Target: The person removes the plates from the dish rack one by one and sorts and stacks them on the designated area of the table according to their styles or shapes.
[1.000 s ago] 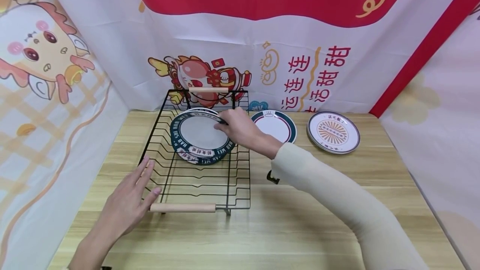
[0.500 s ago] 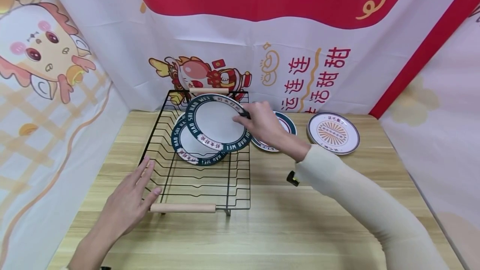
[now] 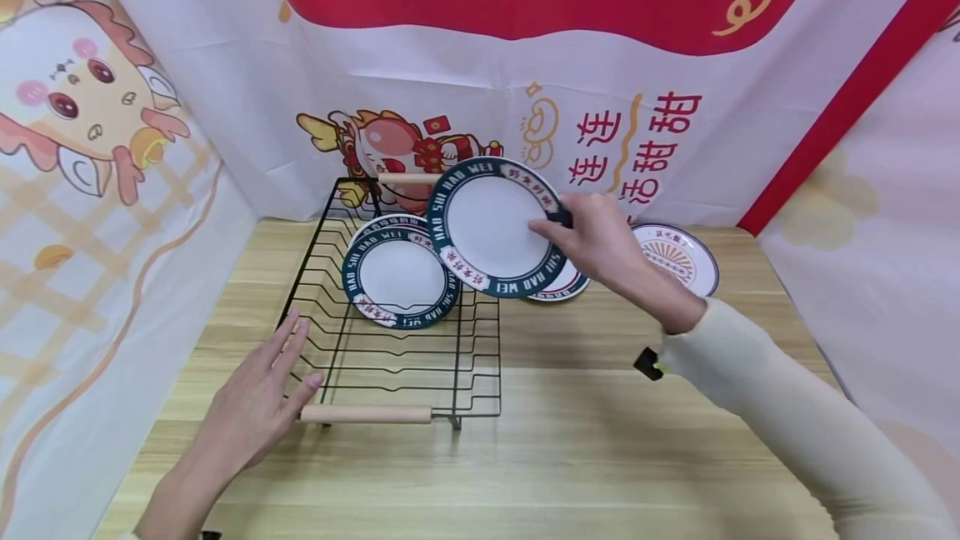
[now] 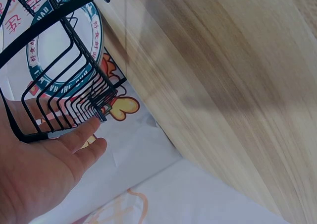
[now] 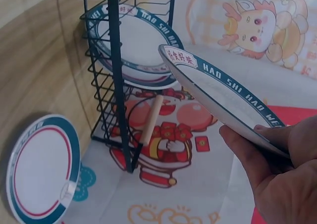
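My right hand [image 3: 611, 244] pinches the rim of a white plate with a dark green lettered border [image 3: 491, 227], thumb on its face and fingers behind. The plate hangs tilted in the air, above the right side of a black wire dish rack [image 3: 310, 251]. A similar green-bordered plate [image 3: 401, 273] leans in the rack, with another plate's rim [image 3: 382, 224] showing behind it. At the rack's near left corner is my left hand [image 3: 251, 398], fingers straight along its side rail. In the left wrist view, the rack's wires cross over these fingers [image 4: 84, 135].
A plate with a green border and red ring [image 5: 42, 169] lies right of the rack, partly hidden in the head view. Farther right lies a plate with an orange ray pattern [image 3: 678, 252]. The rack has wooden handles [image 3: 367, 414]. Printed cloth [image 3: 465, 57] hangs behind the table.
My right hand has lifted the green-bordered plate out of the rack and carried it up and to the right, uncovering the plate behind. The left hand has stayed in place.
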The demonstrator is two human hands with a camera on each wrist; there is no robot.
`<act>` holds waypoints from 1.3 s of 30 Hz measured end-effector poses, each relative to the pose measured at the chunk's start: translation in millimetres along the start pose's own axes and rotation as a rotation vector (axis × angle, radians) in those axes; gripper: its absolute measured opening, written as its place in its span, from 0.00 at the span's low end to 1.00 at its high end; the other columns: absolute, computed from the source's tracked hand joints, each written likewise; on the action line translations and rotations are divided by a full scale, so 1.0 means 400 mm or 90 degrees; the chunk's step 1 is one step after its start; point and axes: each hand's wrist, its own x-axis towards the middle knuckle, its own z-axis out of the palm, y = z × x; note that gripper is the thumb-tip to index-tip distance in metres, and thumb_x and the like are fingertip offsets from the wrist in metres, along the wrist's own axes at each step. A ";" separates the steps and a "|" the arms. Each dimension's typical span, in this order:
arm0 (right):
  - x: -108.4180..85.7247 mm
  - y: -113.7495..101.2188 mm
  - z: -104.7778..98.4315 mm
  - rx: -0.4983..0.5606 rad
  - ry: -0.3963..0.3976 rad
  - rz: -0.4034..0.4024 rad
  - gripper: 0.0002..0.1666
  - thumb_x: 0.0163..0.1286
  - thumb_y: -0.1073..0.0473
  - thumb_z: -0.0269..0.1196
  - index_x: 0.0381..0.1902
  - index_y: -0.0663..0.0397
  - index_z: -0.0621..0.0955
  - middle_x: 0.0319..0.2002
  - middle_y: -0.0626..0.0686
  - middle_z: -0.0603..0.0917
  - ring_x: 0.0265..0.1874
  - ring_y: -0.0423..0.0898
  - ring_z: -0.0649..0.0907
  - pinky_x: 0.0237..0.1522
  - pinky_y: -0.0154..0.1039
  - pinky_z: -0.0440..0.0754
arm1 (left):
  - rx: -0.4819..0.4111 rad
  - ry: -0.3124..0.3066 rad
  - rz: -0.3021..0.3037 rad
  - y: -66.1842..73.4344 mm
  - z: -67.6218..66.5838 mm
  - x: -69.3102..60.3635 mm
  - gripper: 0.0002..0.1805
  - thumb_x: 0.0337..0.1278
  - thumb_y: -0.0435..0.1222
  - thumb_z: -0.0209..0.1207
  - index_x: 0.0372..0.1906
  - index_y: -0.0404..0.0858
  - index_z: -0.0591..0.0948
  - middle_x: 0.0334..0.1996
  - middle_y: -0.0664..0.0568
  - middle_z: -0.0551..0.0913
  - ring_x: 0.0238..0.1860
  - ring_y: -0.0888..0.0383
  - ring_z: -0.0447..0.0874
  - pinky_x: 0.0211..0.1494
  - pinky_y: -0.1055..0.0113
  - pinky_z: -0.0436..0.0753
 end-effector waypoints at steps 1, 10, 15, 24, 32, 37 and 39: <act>-0.007 0.006 -0.012 0.004 -0.003 0.013 0.15 0.75 0.56 0.71 0.48 0.66 0.88 0.30 0.58 0.90 0.19 0.47 0.84 0.16 0.31 0.75 | -0.001 0.000 -0.001 0.000 -0.001 0.000 0.42 0.81 0.52 0.52 0.85 0.35 0.54 0.87 0.44 0.45 0.74 0.25 0.64 0.71 0.29 0.69; -0.091 0.085 -0.106 -0.013 -0.017 0.102 0.24 0.74 0.53 0.71 0.58 0.67 0.84 0.39 0.63 0.91 0.25 0.49 0.85 0.18 0.31 0.74 | -0.004 -0.003 -0.003 0.009 -0.009 -0.002 0.42 0.81 0.51 0.53 0.85 0.34 0.55 0.87 0.44 0.46 0.74 0.25 0.64 0.71 0.29 0.70; -0.146 0.152 -0.129 -0.031 -0.029 0.115 0.24 0.74 0.56 0.71 0.58 0.71 0.83 0.37 0.64 0.91 0.24 0.48 0.86 0.20 0.30 0.79 | 0.005 -0.004 -0.001 0.006 -0.008 -0.001 0.41 0.81 0.52 0.52 0.85 0.33 0.55 0.87 0.44 0.46 0.73 0.25 0.65 0.70 0.29 0.70; -0.238 0.268 -0.128 -0.094 -0.067 0.145 0.20 0.74 0.57 0.71 0.48 0.74 0.85 0.25 0.55 0.85 0.19 0.46 0.79 0.17 0.33 0.73 | 0.004 -0.005 -0.004 0.006 -0.005 -0.001 0.42 0.81 0.52 0.52 0.85 0.34 0.55 0.87 0.45 0.45 0.73 0.25 0.65 0.70 0.28 0.70; -0.314 0.335 -0.105 -0.096 -0.106 0.202 0.19 0.74 0.56 0.70 0.43 0.72 0.85 0.20 0.49 0.81 0.18 0.44 0.78 0.17 0.32 0.70 | 0.007 -0.010 -0.005 0.003 -0.001 -0.001 0.42 0.81 0.52 0.52 0.85 0.35 0.53 0.87 0.45 0.44 0.73 0.24 0.65 0.70 0.28 0.70; -0.343 0.364 -0.091 -0.081 -0.110 0.215 0.16 0.73 0.57 0.71 0.42 0.70 0.85 0.21 0.49 0.82 0.19 0.44 0.77 0.17 0.32 0.68 | 0.002 -0.011 -0.007 0.002 0.000 -0.002 0.42 0.81 0.52 0.52 0.85 0.35 0.53 0.87 0.45 0.43 0.72 0.23 0.65 0.69 0.27 0.70; -0.352 0.376 -0.085 -0.075 -0.115 0.219 0.16 0.73 0.57 0.71 0.42 0.70 0.85 0.21 0.49 0.83 0.19 0.44 0.77 0.17 0.32 0.67 | 0.001 -0.011 -0.008 0.002 0.000 -0.001 0.42 0.81 0.52 0.52 0.85 0.35 0.53 0.87 0.45 0.44 0.72 0.23 0.65 0.69 0.27 0.70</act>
